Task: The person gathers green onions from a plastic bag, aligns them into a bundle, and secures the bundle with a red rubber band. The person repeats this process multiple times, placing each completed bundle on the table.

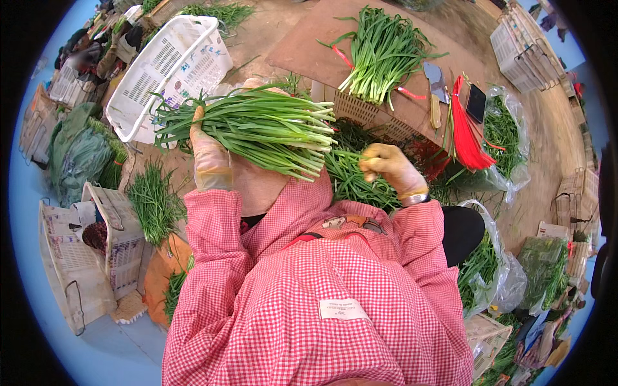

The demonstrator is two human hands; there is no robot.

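A bundle of green garlic chives lies across my gloved left hand, which grips its leafy part; the pale stem ends point right. My gloved right hand is bent, its fingertips at a thin green stalk just right of the bundle. Loose greens lie beneath it. On the brown board ahead rests another bunch of chives over a red tie. Right of that bunch are a cleaver with a wooden handle, a bundle of red ties and a black phone.
A white plastic crate stands tilted at the upper left. More crates are at the left. Plastic bags of greens sit at the right, and loose greens lie on the ground. A person is at the far upper left.
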